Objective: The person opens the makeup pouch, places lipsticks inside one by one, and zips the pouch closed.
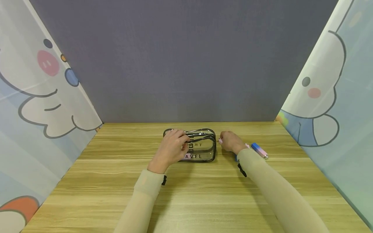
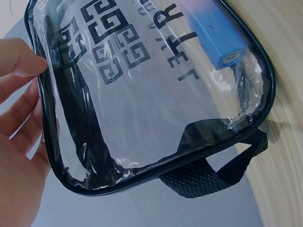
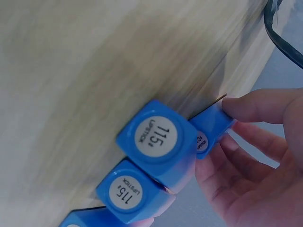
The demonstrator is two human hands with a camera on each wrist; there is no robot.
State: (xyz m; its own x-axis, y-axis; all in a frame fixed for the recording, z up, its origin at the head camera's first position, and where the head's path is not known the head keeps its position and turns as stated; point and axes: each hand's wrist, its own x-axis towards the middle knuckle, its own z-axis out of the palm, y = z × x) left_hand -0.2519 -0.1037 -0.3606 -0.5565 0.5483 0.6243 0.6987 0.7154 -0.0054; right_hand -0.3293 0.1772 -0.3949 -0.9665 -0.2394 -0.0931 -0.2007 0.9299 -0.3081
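A clear pouch with black piping and dark lettering stands on the table. My left hand pinches its upper edge, the thumb on one side and the fingers on the other in the left wrist view. Inside the pouch lies one blue-and-pink lipstick. To the right of the pouch, my right hand holds another lipstick between thumb and fingers, low over the table. Close beside it are more lipsticks with round labels on their blue ends; the hand and sleeve partly hide them in the head view.
One lipstick lies at the far right of the group. A black webbing strap loops from the pouch's end. The wooden table meets a grey panel at the back, with printed curtains on both sides.
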